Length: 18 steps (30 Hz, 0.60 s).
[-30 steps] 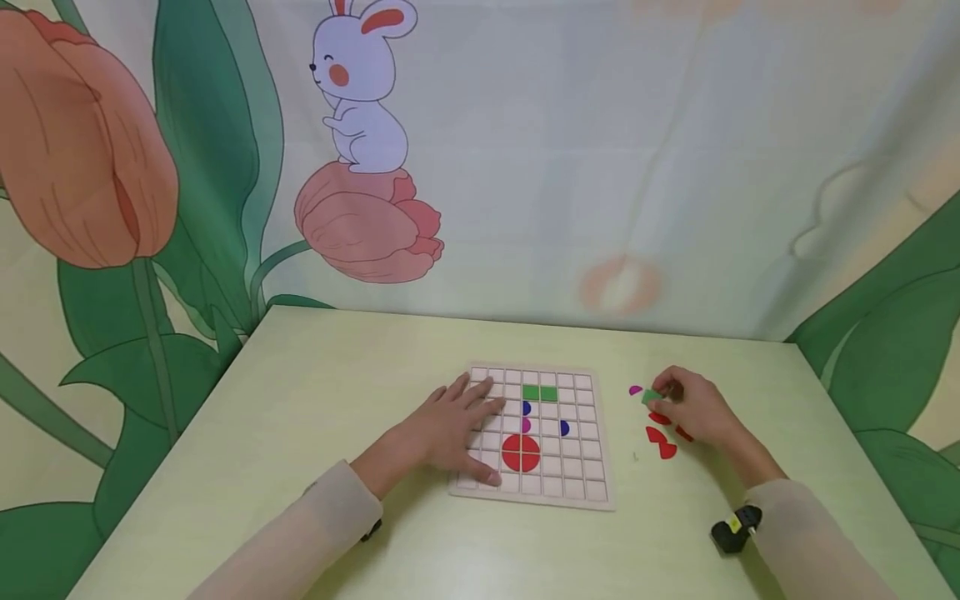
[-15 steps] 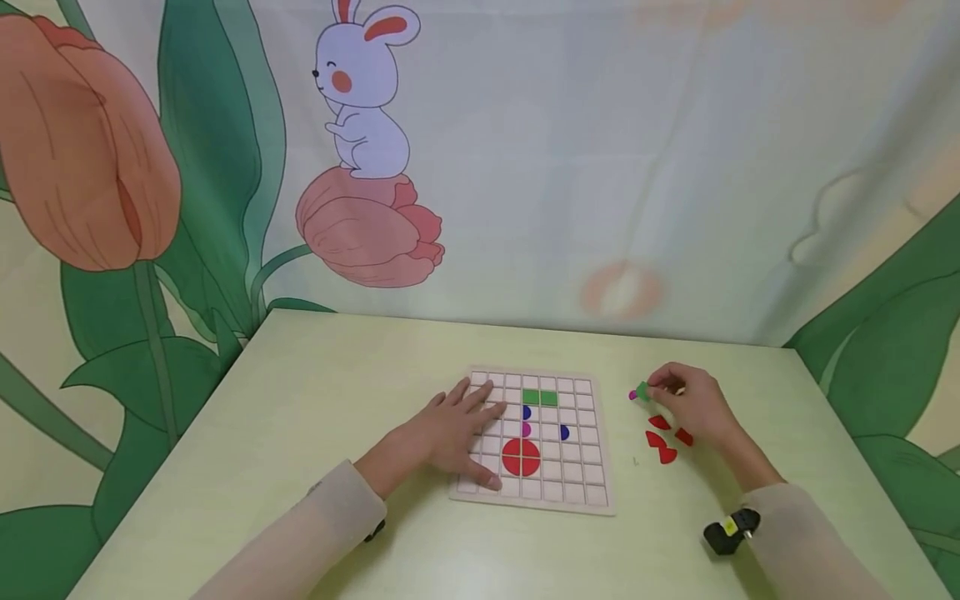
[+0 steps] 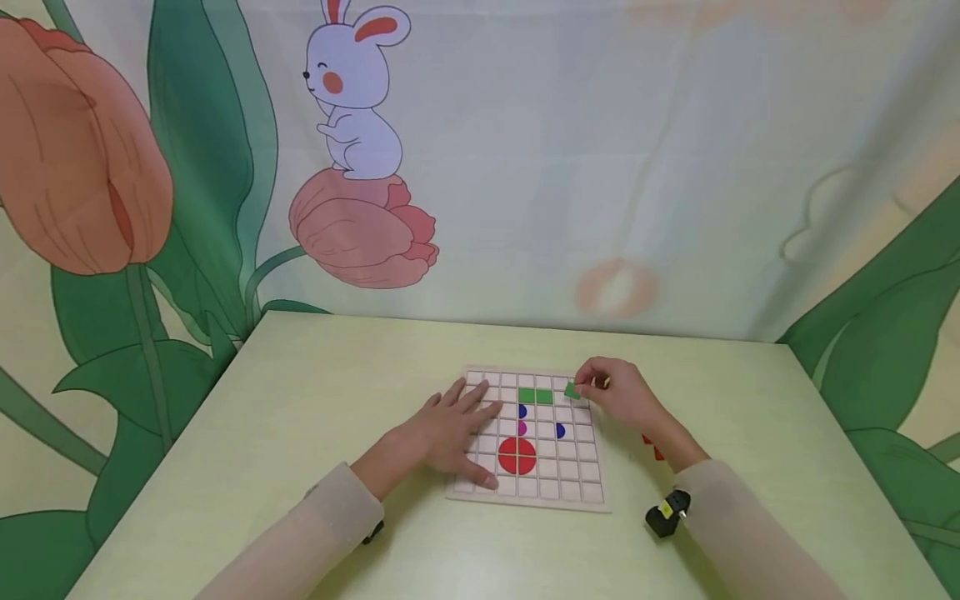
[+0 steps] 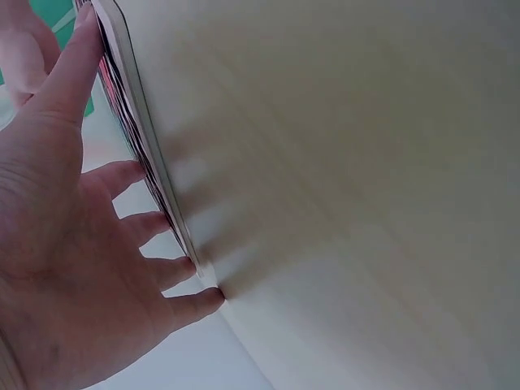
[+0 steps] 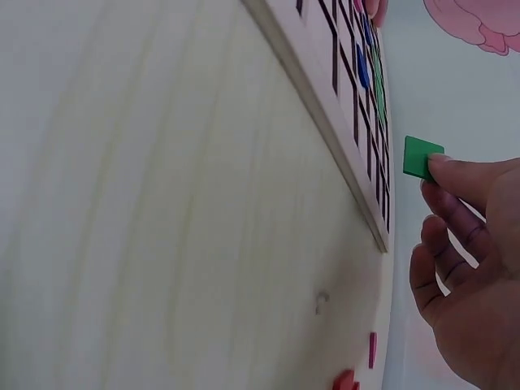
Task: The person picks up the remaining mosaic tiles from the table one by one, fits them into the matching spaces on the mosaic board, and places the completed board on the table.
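Pale-yellow, smooth tabletop (image 3: 322, 375) stretches broadly left of the left hand (image 3: 448, 429), whose grip is wide, fingers spread across the left edge of a rimmed grid board (image 3: 548, 469). In its square cells lie a red disc (image 3: 508, 464) of quarter pieces, two green squares (image 3: 527, 396) and blue half-discs (image 3: 560, 431). Near the far right corner, the right hand (image 3: 618, 392) has its grip narrow, pinching a flat green tile (image 3: 572, 390) above the board. Red pieces (image 3: 659, 452) rest farther right, partly behind the forearm.

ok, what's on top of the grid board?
Two green squares, two blue half-circles, one magenta half-circle, a quartered red circle. The left hand covers cells at the left of the board; the right hand and its pinched green piece block some upper-right ones. Contents there: can't tell.
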Each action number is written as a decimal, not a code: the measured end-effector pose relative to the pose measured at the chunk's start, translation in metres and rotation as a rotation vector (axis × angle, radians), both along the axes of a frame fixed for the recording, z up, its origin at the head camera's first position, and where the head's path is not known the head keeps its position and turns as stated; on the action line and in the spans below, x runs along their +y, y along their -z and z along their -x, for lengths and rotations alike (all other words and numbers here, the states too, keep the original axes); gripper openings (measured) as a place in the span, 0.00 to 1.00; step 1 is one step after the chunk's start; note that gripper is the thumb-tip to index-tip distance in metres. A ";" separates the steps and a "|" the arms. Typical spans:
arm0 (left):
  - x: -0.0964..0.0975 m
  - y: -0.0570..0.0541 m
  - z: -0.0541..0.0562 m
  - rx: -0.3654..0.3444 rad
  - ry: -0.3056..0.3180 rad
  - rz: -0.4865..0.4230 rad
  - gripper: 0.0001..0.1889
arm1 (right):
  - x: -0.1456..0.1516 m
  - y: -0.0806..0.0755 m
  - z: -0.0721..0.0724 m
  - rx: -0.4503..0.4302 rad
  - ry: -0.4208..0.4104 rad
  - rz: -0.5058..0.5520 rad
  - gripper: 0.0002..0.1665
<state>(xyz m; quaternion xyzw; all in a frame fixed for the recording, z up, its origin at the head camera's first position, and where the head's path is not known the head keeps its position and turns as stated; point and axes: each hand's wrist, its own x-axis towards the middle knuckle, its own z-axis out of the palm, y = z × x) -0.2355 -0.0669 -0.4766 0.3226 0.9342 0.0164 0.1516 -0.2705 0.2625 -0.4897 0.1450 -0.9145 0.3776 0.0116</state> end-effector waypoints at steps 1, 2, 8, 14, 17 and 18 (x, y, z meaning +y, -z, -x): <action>0.000 0.001 0.000 -0.002 -0.002 0.002 0.64 | -0.003 0.001 0.002 -0.007 -0.009 0.003 0.02; -0.001 0.002 0.001 -0.001 -0.003 0.003 0.64 | -0.005 0.001 0.003 -0.011 -0.022 0.007 0.03; 0.003 0.000 0.002 0.000 0.005 -0.012 0.64 | -0.007 0.002 0.007 -0.046 -0.008 0.011 0.03; 0.002 -0.002 0.000 -0.019 -0.003 -0.019 0.64 | -0.011 0.011 0.008 -0.133 0.025 0.048 0.03; 0.000 -0.002 0.000 -0.016 -0.009 -0.011 0.64 | -0.015 0.015 0.008 -0.159 0.036 0.053 0.03; 0.000 -0.002 -0.001 -0.015 -0.010 -0.010 0.64 | -0.016 0.015 0.008 -0.164 0.042 0.053 0.03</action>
